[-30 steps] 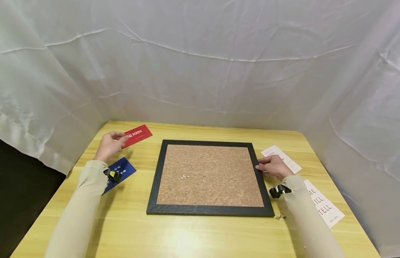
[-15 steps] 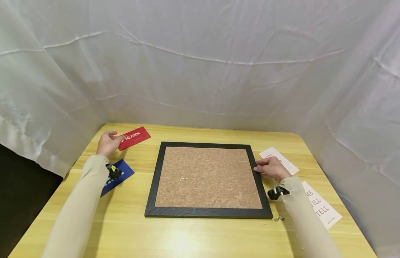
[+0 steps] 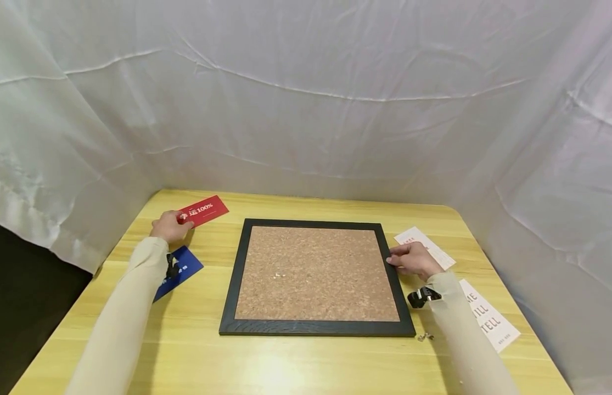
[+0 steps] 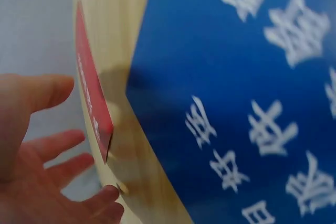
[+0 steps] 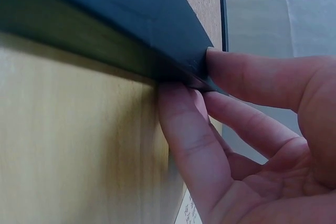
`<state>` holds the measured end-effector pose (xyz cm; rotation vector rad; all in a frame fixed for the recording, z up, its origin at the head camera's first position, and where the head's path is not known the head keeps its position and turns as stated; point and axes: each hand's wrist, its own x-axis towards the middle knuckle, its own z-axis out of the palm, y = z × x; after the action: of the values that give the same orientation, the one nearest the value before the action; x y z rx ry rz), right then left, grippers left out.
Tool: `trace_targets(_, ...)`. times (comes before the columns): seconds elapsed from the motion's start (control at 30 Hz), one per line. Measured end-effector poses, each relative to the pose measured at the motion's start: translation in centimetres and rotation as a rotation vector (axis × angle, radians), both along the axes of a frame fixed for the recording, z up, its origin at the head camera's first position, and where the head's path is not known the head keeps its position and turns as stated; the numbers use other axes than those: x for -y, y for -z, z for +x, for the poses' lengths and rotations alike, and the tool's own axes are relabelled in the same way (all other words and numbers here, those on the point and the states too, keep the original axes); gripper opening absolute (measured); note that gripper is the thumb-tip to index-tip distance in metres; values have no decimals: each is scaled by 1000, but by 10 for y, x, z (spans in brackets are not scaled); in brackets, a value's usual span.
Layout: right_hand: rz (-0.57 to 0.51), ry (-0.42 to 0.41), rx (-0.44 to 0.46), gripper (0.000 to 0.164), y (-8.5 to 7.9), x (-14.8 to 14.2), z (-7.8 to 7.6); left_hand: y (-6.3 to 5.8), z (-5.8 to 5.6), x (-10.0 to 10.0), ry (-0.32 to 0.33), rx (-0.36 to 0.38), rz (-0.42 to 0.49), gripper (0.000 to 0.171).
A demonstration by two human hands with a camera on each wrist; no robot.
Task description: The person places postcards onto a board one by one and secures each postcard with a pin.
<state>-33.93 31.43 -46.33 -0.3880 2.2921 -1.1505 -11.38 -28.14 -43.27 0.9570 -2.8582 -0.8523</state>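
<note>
Beside the left end of a red card (image 3: 203,211) with white print is my left hand (image 3: 169,226). In the left wrist view its thumb and fingers (image 4: 65,171) are spread apart around the card's near end, without closing on it. A blue card (image 4: 231,93) with white characters lies under that wrist. My right hand (image 3: 415,260) grips the right side of a black-framed cork board (image 3: 315,274). The right wrist view has the thumb (image 5: 252,74) on top of the frame and fingers against its outer side.
Two white printed cards lie on the right, one behind the right hand (image 3: 434,249) and one by the forearm (image 3: 490,318). Small metallic pieces (image 3: 425,337) sit near the board's front right corner; others (image 3: 279,275) rest on the cork. Pale curtains (image 3: 306,109) surround the wooden table (image 3: 266,365).
My left hand has come down toward the table at the left end of the red card. The right hand keeps its place on the board. The whole view has shifted slightly.
</note>
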Motion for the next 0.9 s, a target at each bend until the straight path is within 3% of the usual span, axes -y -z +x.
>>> trace_targets(0.17,8,2,-4,49,0,0,0,-1,6,-2,96,99,-88,75)
trace_targets(0.47,26,6,-12,48,0,-1,0,-7,12,-10,182,101,-194,60)
trace_targets(0.63,29,7,-22,48,0,-3,0,-8,10,-14,189,110,-203,55)
trace_targets(0.77,21,6,-21,49,0,-2,2,-4,11,-13,165,86,-180,67)
trace_targets(0.9,10,-2,-34,48,-1,0,3,1,16,-7,186,63,-167,79)
